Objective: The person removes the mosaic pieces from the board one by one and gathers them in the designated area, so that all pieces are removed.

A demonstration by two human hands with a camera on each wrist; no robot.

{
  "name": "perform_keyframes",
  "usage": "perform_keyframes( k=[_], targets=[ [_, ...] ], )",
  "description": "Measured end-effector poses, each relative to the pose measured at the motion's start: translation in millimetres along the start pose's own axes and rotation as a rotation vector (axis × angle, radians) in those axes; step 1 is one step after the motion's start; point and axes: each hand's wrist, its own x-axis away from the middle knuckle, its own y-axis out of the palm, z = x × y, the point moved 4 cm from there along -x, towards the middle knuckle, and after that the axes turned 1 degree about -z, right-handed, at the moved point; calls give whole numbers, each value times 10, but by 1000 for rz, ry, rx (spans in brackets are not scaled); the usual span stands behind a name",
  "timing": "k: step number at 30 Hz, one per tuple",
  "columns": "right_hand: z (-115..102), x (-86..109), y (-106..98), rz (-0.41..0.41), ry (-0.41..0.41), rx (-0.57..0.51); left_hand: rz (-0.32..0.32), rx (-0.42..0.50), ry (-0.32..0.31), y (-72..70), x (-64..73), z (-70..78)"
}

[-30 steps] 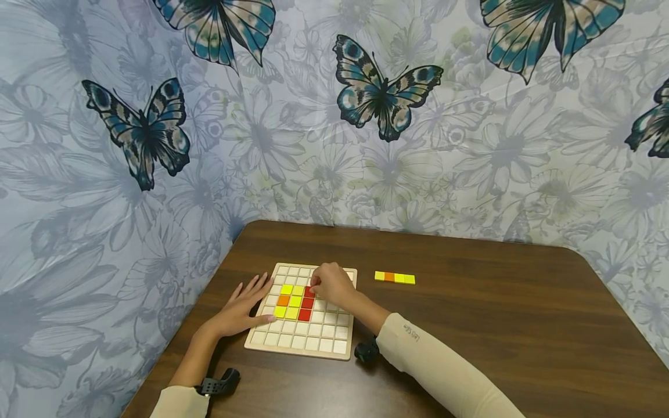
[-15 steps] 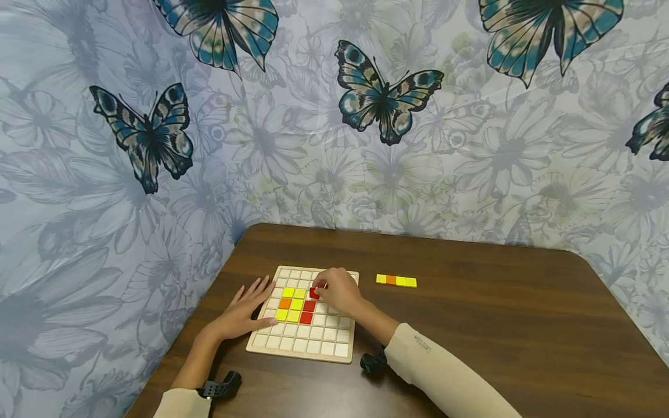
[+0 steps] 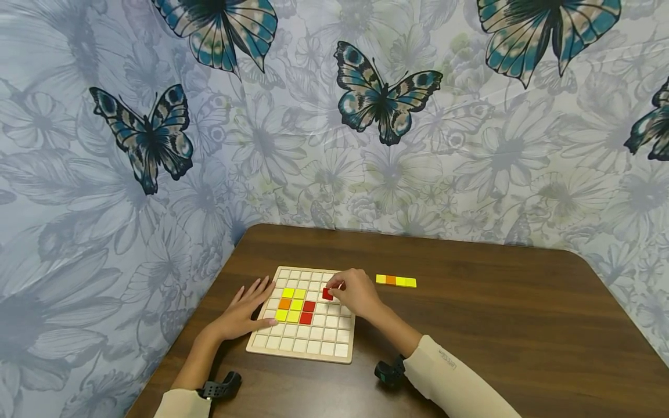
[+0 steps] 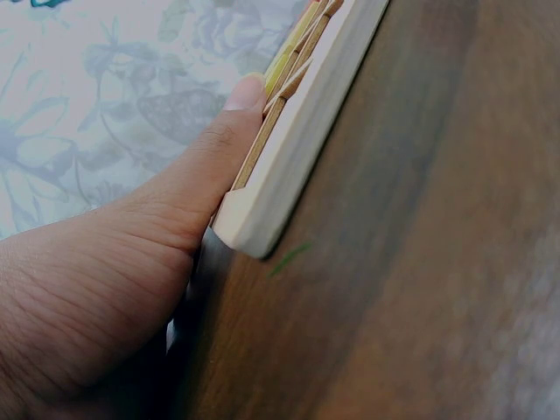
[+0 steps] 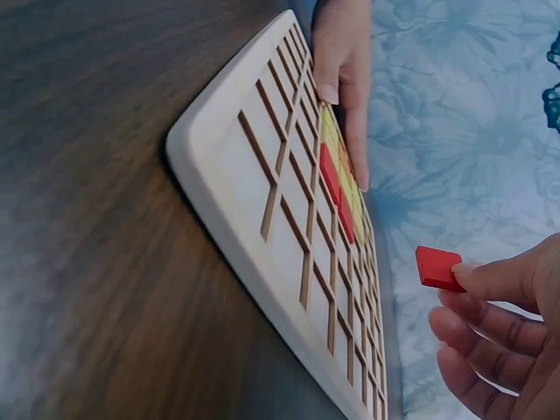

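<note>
A pale wooden grid board [image 3: 298, 347] lies flat, divided into small square cells. My left hand [image 3: 240, 313] rests along its left edge with fingers spread; in the left wrist view the thumb [image 4: 247, 92] lies over the rim. My right hand [image 3: 358, 293] pinches a red square tile [image 5: 437, 266] between thumb and fingers, lifted above the board's right half. Two other red tiles [image 3: 308, 312] sit in one column of cells. Left of them are several yellow tiles [image 3: 295, 304] and one orange tile [image 3: 284, 303], also in cells.
To the right of the board, a short row of yellow and orange tiles [image 3: 401, 281] lies on the brown wooden table [image 3: 496, 325]. A wall covering with butterflies [image 3: 387, 93] rises behind the table. Black wrist devices [image 3: 222, 386] are worn on both arms.
My right hand has lifted the top red tile out of the red column and carried it rightward, leaving a bare cell. The left hand keeps its place on the board.
</note>
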Motion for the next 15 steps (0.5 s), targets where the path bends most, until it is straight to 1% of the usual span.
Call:
perform_keyframes(
  k=[6,10,15],
  targets=[
    [48,124,-158,19,-5,-42,-1,-7,-6,16,-4,-11],
    [83,187,-257,45,-1,-55,-3,1,-3,16,-2,-9],
    [141,259,-372,83,12,-100,8,2,5,13,4,-7]
  ],
)
